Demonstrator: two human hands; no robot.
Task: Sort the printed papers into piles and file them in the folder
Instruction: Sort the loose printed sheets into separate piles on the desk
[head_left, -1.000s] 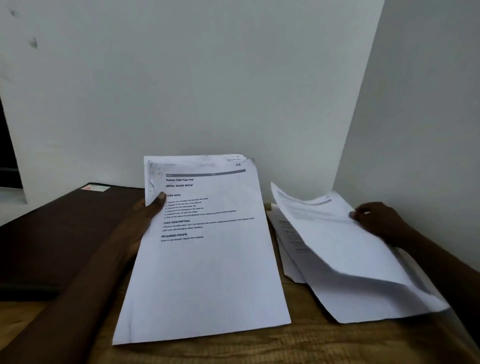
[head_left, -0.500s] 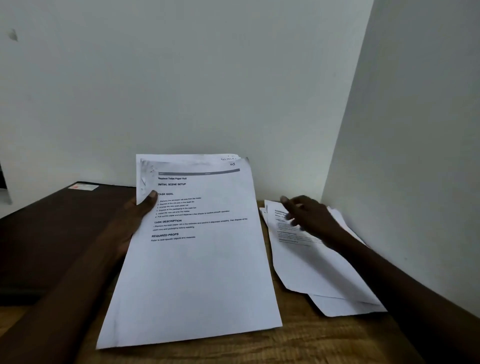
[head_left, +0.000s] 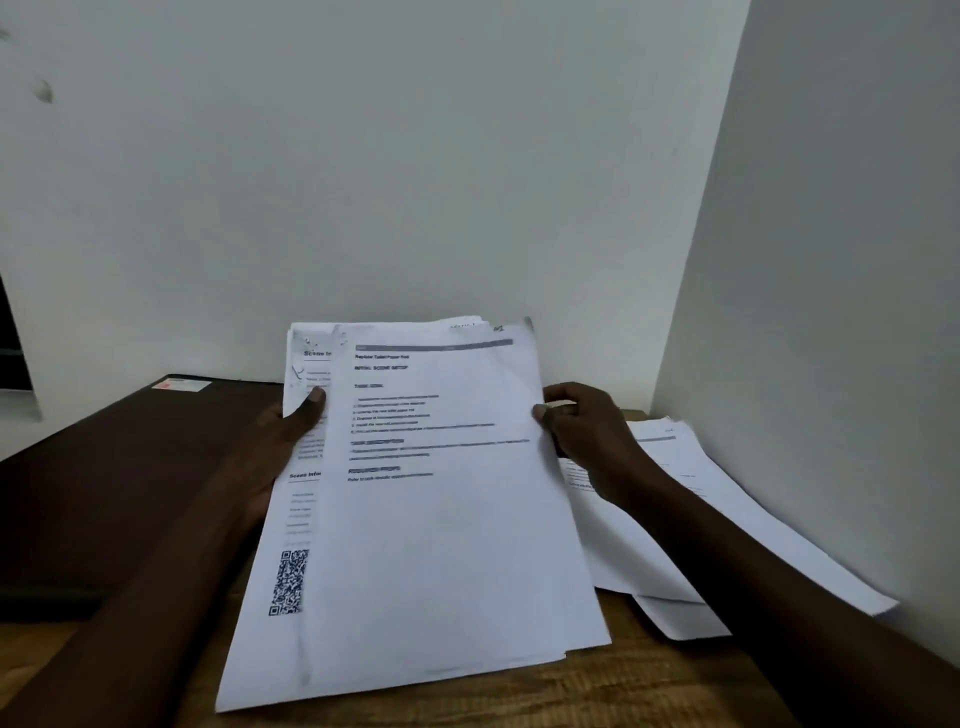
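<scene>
left hand (head_left: 283, 441): paper stack (head_left: 291, 519) is gripped, thumb on top | right hand (head_left: 587, 431): top sheet (head_left: 441, 519) is pinched at right edge, centre frame

1. The top sheet (head_left: 447, 519) is white, with black printed lines and a grey bar across its far end.
2. The sheet beneath (head_left: 298, 499), showing at the left, is also white, with black headings, faint grey lines and a black-and-white QR code (head_left: 289, 582) of small squares towards its near end.
3. The folder (head_left: 104, 493) at the left is dark brown, nearly black, with a small white label (head_left: 182, 385) marked red at its far corner.
4. The table (head_left: 623, 691) is mid-brown wood with streaky grain.
5. The pile (head_left: 737, 467) at the right is white with black print.
6. The walls (head_left: 363, 156) are pale grey-white; a dark smudge (head_left: 44, 92) marks the far left.
</scene>
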